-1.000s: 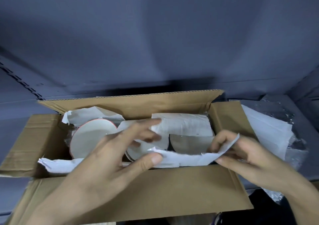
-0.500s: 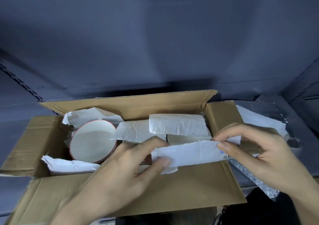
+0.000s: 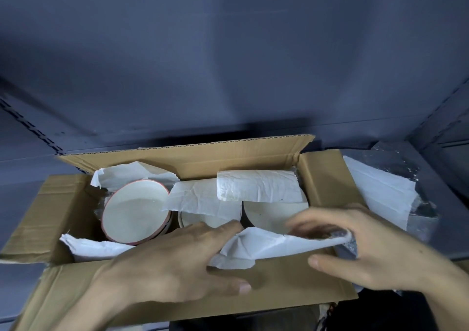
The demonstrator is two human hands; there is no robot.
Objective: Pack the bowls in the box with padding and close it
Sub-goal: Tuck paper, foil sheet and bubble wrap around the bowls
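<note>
A: Status? Where are the bowls?

B: In the open brown cardboard box point(image 3: 253, 287). Red-rimmed white ceramic bowl point(image 3: 134, 214) at its left end, uncovered; two more under crumpled white paper sheets point(image 3: 203, 198).

A: Grips?

B: Left hand point(image 3: 177, 262) flat, fingers straight, pressing a white paper sheet point(image 3: 274, 244) at the box's near wall. Right hand point(image 3: 368, 249) blurred; fingers seem curled on that sheet's end.

A: Risk?

B: Left bowl bare on top; closing now could let it knock its neighbour.
</note>
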